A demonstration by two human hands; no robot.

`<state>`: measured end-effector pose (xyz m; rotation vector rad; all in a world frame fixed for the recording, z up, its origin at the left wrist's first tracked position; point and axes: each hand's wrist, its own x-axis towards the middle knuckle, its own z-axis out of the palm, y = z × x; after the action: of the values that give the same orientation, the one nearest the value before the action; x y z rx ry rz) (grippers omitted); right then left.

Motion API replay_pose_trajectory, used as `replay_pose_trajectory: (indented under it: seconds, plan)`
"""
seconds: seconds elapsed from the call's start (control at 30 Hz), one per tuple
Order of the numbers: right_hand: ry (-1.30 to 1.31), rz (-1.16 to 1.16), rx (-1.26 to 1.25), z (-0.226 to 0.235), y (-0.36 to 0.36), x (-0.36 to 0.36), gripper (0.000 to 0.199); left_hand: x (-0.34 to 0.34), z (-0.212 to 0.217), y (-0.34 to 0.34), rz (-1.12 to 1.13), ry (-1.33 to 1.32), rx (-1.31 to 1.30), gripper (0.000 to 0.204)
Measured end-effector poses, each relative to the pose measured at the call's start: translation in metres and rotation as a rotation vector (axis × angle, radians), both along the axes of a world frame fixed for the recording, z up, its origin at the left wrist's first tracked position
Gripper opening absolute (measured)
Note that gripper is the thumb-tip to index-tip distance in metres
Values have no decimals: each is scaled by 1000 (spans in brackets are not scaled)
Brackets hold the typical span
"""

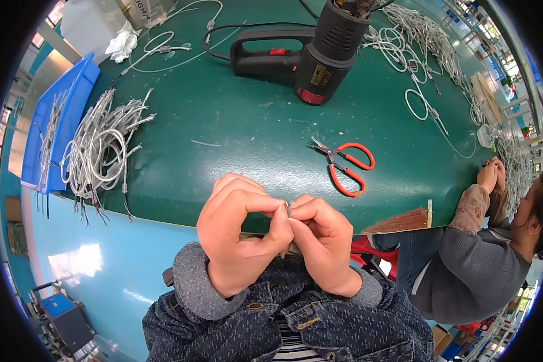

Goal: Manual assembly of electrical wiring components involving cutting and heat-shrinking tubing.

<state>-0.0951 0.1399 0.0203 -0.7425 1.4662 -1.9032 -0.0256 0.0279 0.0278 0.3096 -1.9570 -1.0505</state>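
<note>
My left hand (238, 232) and my right hand (323, 238) meet fingertip to fingertip over the near edge of the green table (235, 127). Between the thumbs and forefingers both pinch a small grey cable end (288, 209); only its tip shows, the rest is hidden by my fingers. Red-handled scissors (346, 166) lie on the table just beyond my right hand. My denim sleeves fill the lower middle of the view.
A black heat gun (311, 51) rests at the table's far middle. Bundles of white cables (99, 145) lie at the left beside a blue tray (63, 114); more cables (428, 48) spread far right. A seated person in grey (476, 265) works at the right edge.
</note>
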Motion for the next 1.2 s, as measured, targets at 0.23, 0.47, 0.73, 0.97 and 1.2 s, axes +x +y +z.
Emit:
replay_pose_trajectory:
  seconds: [0.23,0.47,0.73,0.97,1.2]
  plan:
    - [-24,-19,-25,-4,-3,-1,2,2,-3,-2,63,-13,-162,21]
    - [-23,9,42,0,0,-12,3,2,-4,-5,48,-23,-286,21]
    - [107,38,72,0,3,-17,3,6,0,-5,-134,-90,227,18]
    - [203,41,56,-5,2,-19,5,2,-3,-6,-148,-29,284,18]
    - [256,122,-56,-11,-9,-16,10,20,-2,-17,-93,-76,129,17]
